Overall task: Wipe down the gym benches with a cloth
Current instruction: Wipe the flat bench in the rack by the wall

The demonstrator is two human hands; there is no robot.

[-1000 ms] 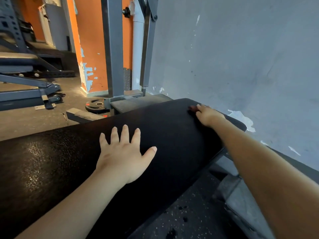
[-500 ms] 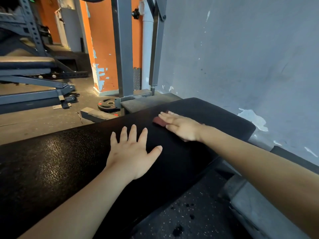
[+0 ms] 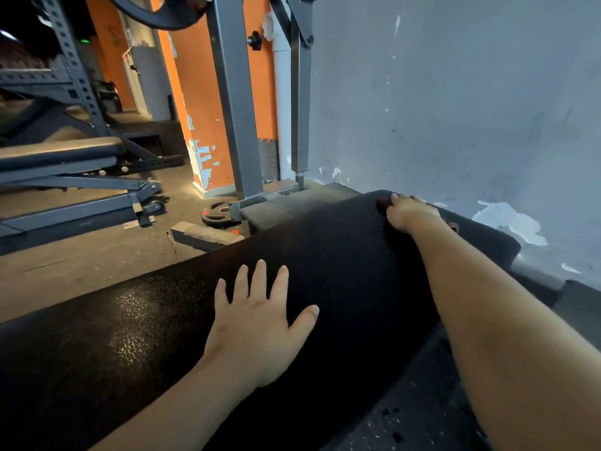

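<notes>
Dark red cloth (image 3: 383, 201) at far end of black textured padded gym bench (image 3: 325, 255), under right hand (image 3: 410, 213), fingers (image 3: 395, 197) look flat, pressing. Left hand (image 3: 257, 323) splayed flat mid-pad. Next we'd pull back in overlapping strokes, even pressure.

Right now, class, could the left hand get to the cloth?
Probably yes, with a stretch: bare bench lies between the left hand and the cloth, though the right hand covers most of it.

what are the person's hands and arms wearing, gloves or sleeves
Nothing: the left hand and right hand have no gloves, and neither wrist shows a watch or bracelet. The left forearm and right forearm show no sleeve.
</notes>
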